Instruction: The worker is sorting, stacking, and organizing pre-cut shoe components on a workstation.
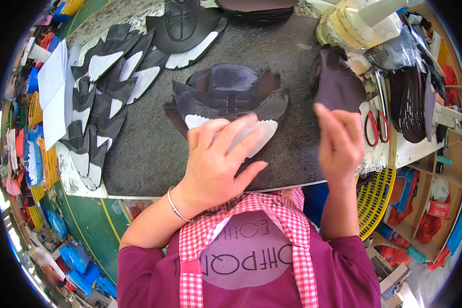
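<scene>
A black shoe upper (231, 97) with a pale zigzag-edged strip (262, 134) along its near edge lies mid-table. My left hand (218, 154) rests over that near edge, its fingers stretched out and lying on the strip, covering part of it. To the right, my right hand (340, 143) is raised with thumb and fingers drawn together. Its fingertips are at the near end of a pile of dark leather pieces (339, 84). Whatever the right fingers pinch, if anything, is too small to make out.
Several black-and-white shoe pieces (108, 66) overlap at the left, beside white paper sheets (54, 87). Another black upper (182, 31) lies at the far side. Red-handled scissors (377, 126) and a stack of dark pieces (409, 105) sit at the right, below a cream-coloured pot (339, 28).
</scene>
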Motion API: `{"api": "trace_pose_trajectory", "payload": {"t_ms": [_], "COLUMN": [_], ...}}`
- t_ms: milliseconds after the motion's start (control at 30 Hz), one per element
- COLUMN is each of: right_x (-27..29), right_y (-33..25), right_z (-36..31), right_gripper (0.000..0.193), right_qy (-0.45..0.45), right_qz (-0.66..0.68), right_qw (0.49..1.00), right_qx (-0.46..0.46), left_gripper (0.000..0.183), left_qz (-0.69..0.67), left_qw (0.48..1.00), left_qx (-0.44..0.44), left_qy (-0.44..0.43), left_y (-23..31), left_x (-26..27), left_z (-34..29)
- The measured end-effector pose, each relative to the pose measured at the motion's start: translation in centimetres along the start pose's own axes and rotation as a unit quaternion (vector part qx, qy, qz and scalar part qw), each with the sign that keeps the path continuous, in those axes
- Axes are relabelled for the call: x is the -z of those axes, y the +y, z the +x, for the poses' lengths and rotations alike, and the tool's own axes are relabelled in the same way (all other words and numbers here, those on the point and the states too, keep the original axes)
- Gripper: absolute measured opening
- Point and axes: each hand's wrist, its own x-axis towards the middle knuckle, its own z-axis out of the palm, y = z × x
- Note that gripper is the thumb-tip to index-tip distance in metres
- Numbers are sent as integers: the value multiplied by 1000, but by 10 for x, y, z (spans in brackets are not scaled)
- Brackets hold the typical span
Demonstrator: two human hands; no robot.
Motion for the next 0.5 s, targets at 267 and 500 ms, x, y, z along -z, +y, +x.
{"api": "trace_pose_trajectory", "payload": {"t_ms": [267,500], "right_x": [-29,-27], "right_y": [-43,-52], "right_z": [-11,-9], "right_gripper": [53,42], "right_qy": [-68,-107], "right_qz": [125,184], "right_qw": [981,973], "right_qx": [135,87], "left_gripper": [10,14], "left_qz": [-560,-568], "left_qw": [763,739], "left_qx": [302,332], "left_qy": [-117,-142], "left_y": [-16,-21], "left_x": [0,1], "left_z": [1,-3]}}
